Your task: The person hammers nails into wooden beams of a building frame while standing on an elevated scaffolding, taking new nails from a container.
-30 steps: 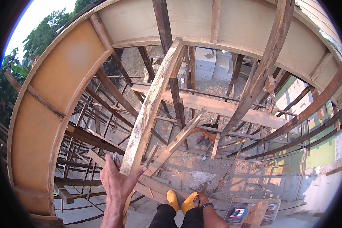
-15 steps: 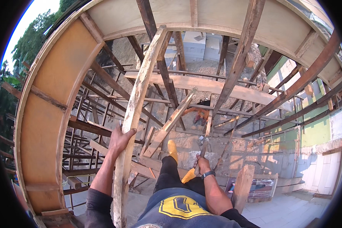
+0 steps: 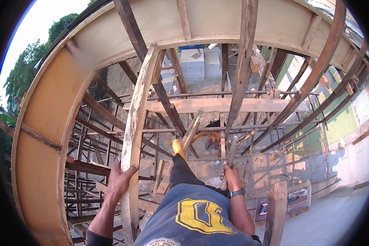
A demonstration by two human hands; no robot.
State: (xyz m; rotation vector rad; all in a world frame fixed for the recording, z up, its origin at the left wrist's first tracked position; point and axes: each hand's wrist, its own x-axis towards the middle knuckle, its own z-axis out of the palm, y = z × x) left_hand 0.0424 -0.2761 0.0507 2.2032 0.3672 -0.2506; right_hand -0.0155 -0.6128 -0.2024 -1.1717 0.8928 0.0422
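Beam [image 3: 132, 139] in left hand [image 3: 119, 180], tool [image 3: 232, 152] in right hand [image 3: 232, 177], above a gravel ground [image 3: 209, 87]

The left hand is clamped on the left edge of the beam, its thumb laid over the worn, pale face; a thin object [image 3: 119, 158] is near these fingers, too small to tell. The right hand has its fingers closed around the tool, which points away from the body. The beam runs from the lower part of the view up to the curved wooden frame [image 3: 209, 38], which carries an orange panel [image 3: 45, 110] at left and a pale panel [image 3: 217, 20] at the far side. Dark posts [image 3: 131, 26] go down towards the ground, where white blocks [image 3: 192, 65] are stacked. One yellow boot [image 3: 178, 147] is near a slanting timber [image 3: 191, 131]. At right, a partly green wall [image 3: 344, 119] catches sunlight, and a pale floor [image 3: 315, 219] lies below. Trees [image 3: 26, 78] and bright sky [image 3: 33, 20] are visible at the left rim.
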